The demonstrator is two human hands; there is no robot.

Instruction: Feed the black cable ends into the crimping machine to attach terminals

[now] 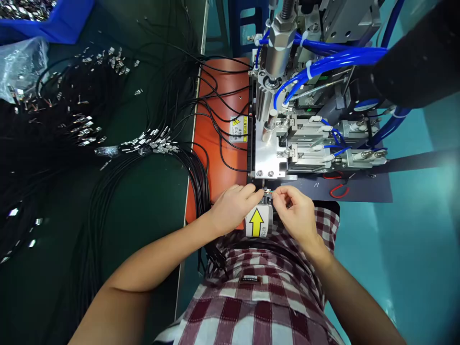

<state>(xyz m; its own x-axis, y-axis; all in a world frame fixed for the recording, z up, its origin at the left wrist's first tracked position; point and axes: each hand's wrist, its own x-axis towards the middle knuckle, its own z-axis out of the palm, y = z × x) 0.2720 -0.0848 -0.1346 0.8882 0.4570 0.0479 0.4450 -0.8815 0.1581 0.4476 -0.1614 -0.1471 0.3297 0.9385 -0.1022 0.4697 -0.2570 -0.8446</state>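
Observation:
At the front end of the machine's feed track, my left hand [235, 207] is closed, its fingertips pressed down at the slot; what they grip is hidden beneath them. My right hand [296, 211] pinches with thumb and forefinger at the thin coloured wire ends [270, 191], which show in the small gap between both hands. Just below the fingertips is a white label with a yellow arrow [256, 222]. Black cables [224, 100] run across the orange cover [212, 184] into the track beyond my left hand.
The metal press machine [268, 153] with blue air hoses [334, 57] rises ahead. On the dark table [143, 201] at left lie bundled black cables with metal connectors [158, 141], a plastic bag [23, 64] and a blue bin [68, 21]. Red-handled scissors [339, 190] rest at right.

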